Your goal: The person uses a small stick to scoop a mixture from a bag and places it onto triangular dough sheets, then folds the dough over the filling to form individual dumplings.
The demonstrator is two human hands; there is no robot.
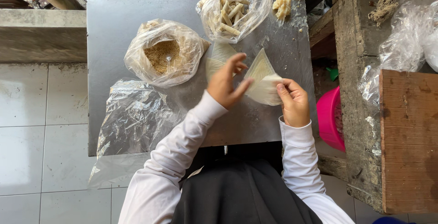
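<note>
A thin pale pastry wrapper [262, 80] is partly lifted and folded above the grey metal tabletop [114, 28]. My right hand [294, 103] pinches its lower right edge. My left hand [226, 82] hovers at its left edge with fingers spread, fingertips touching the sheet. More pale wrappers [218, 56] lie flat on the metal just behind my left hand. Both arms wear white sleeves.
A clear bag of brown crumbs [164, 57] sits at centre left. A bag of rolled pale sticks [232, 12] stands at the back, beside yellowish filling bits [283, 5]. An empty plastic sheet [132, 119] hangs off the front left. A pink basket [329, 117] and wooden bench [406, 137] stand to the right.
</note>
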